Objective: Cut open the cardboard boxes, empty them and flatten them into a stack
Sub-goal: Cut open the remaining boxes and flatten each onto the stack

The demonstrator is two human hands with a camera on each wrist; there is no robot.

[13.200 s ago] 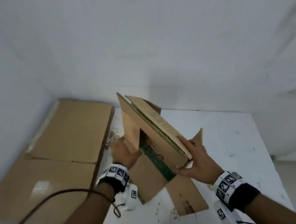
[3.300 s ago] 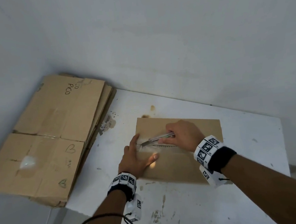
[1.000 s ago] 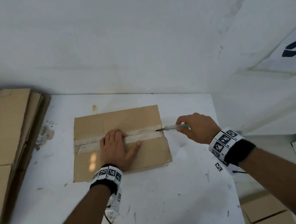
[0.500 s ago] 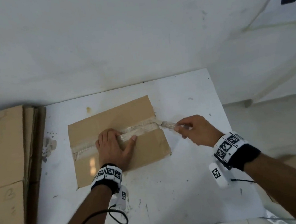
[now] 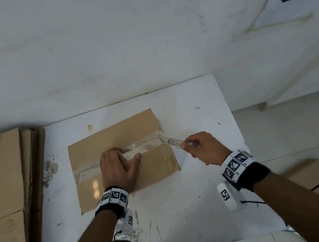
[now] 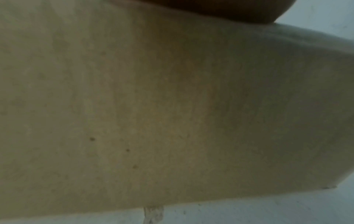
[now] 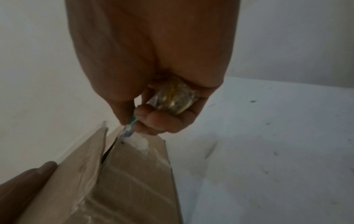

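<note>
while the left hand point(image 5: 118, 166) lies flat on the box point(image 5: 155, 165) at frame centre | right hand point(image 5: 202, 148) grips the cutter point(image 7: 172, 97) at the seam's right end | risk: blade skids off into the table point(image 5: 201, 204)

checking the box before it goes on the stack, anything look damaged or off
The cardboard box is creased and crumpled at its near right corner, and the tape along its seam is wrinkled and torn where the right hand holds the cutter.
</note>
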